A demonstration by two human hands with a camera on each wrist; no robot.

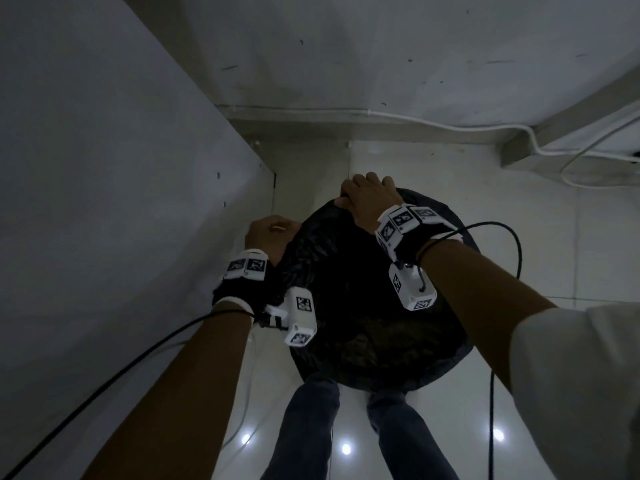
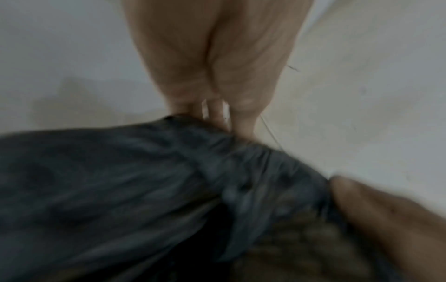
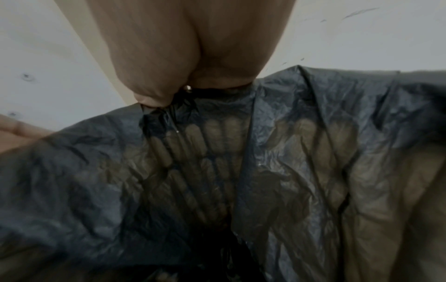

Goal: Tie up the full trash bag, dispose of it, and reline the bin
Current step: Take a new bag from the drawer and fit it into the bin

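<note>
Setting: dim corner, pale tiled floor [image 1: 519,237], grey cabinet panel [image 1: 104,168] on the left, scuffed wall [image 1: 381,57] behind.
Bin: round dark bin [image 1: 464,344] stands on the floor in front of the person's legs [image 1: 304,427]; only its rim shows past the bag.
Trash bag: black bag [image 1: 346,289] sits in the bin, its upper edge lifted and gathered above the rim. Thin plastic; woven bin wall shows through it in the right wrist view.
Left hand: left hand [image 1: 268,237] at the bag's left edge. Grip closed, fingers curled round a bunched fold of the bag [image 2: 241,162]; view blurred.
Right hand: right hand [image 1: 367,199] at the bag's far edge. Grip closed, thumb and fingers pinching the crumpled plastic [image 3: 301,114].
Separation: the 2 hands hold different parts of the bag's edge, apart from each other.
Knot: none visible; mouth of bag untied.
Cables: white cable [image 1: 450,128] along the wall base; black cable [image 1: 502,230] runs from the right wrist unit.
</note>
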